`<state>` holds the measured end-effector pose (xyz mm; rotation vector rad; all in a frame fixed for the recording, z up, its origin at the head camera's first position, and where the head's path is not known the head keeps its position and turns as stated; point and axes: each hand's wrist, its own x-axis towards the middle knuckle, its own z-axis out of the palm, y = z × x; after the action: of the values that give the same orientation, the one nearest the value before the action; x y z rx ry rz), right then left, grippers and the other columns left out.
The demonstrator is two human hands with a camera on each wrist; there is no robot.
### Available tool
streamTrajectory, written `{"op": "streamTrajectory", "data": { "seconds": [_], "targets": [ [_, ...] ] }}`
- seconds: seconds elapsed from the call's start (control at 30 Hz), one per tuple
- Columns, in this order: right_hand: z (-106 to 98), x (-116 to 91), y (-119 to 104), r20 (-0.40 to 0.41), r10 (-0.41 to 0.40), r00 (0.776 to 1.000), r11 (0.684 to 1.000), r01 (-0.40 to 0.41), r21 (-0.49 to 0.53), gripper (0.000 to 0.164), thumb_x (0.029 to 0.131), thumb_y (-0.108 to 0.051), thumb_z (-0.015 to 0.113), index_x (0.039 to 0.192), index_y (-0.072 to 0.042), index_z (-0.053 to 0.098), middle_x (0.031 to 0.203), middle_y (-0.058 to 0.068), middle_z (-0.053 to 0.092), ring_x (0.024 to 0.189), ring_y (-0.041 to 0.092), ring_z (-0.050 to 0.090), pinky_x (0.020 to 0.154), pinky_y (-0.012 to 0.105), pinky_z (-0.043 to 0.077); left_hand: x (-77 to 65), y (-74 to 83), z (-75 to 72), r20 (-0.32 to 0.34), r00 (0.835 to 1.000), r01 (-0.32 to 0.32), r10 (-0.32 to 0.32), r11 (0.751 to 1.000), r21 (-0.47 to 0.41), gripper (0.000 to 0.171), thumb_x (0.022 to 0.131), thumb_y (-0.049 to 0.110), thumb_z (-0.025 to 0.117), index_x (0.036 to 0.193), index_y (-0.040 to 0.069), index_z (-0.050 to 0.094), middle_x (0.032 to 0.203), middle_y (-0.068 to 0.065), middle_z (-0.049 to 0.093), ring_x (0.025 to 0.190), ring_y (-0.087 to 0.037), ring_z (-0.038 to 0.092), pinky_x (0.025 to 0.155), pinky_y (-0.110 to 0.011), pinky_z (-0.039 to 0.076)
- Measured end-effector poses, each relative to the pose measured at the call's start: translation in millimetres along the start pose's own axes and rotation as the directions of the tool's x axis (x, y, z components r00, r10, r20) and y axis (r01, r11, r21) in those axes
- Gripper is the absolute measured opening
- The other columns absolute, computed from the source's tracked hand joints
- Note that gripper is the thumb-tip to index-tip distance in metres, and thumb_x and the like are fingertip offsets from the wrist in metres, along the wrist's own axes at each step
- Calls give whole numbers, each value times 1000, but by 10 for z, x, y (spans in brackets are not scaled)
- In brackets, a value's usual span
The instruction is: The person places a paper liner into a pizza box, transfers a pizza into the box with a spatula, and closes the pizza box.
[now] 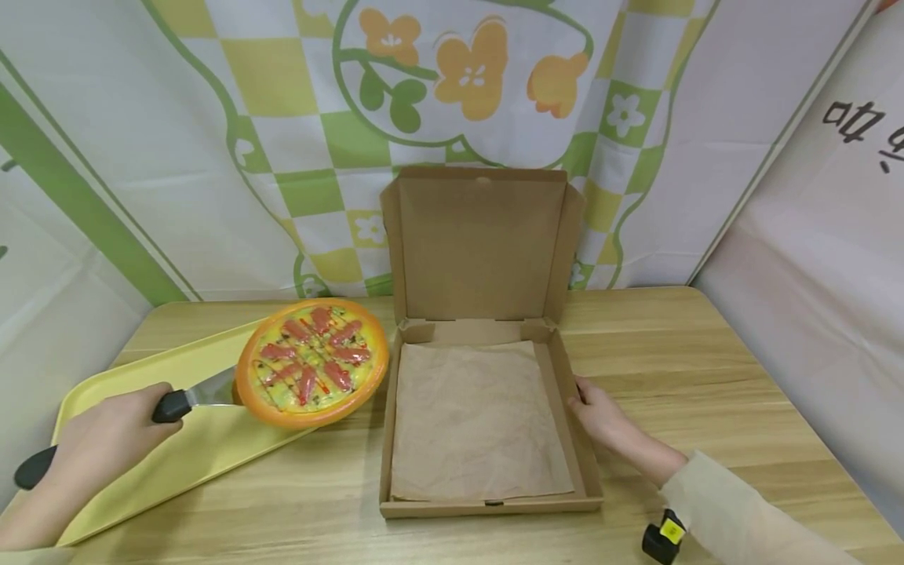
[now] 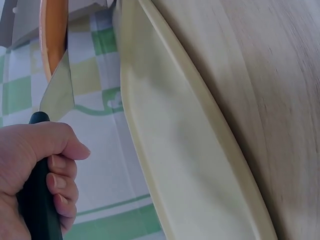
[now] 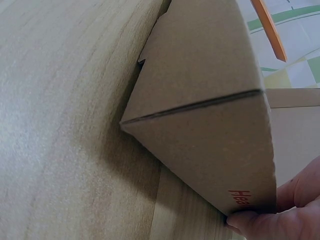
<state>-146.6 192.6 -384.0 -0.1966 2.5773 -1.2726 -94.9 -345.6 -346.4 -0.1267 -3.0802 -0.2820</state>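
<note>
A pizza (image 1: 311,362) with an orange rim and pink slices on top rides on the metal blade of a pizza server (image 1: 215,388). Its black handle is gripped by my left hand (image 1: 116,431); in the left wrist view the fingers (image 2: 62,182) curl round that handle. The pizza is up over the far right part of a yellow tray (image 1: 191,463). To its right stands a cardboard pizza box (image 1: 487,506), lid raised, lined with brown paper (image 1: 480,424). My right hand (image 1: 607,420) pinches the box's right side wall, thumb outside and fingers inside.
Everything rests on a wooden table (image 1: 664,353). Behind it hangs a green and yellow checked curtain (image 1: 353,141), with the box's upright lid (image 1: 480,243) close in front. A small black object with a yellow label (image 1: 664,537) is by the right sleeve.
</note>
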Motion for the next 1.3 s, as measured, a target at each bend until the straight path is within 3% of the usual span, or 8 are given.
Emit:
{"op": "streamTrajectory", "data": {
  "seconds": [0.67, 1.3],
  "targets": [
    [3, 11, 20, -15, 4, 1000, 1000, -4, -9, 45, 93, 4, 33, 130, 25, 18, 134, 42, 23, 126, 50, 22, 102, 55, 24, 142, 441, -5, -14, 998, -61, 61, 998, -5, 26, 80, 15, 58, 65, 16, 37, 54, 5, 27, 48, -12, 29, 45, -26, 17],
    [7, 14, 32, -30, 0, 1000, 1000, -1, -15, 44, 92, 4, 33, 129, 25, 21, 132, 41, 26, 125, 49, 24, 102, 54, 25, 357, 831, 23, -37, 990, -140, 139, 990, -26, 22, 76, 12, 60, 65, 16, 41, 53, 5, 29, 48, -12, 29, 47, -26, 16]
  ]
}}
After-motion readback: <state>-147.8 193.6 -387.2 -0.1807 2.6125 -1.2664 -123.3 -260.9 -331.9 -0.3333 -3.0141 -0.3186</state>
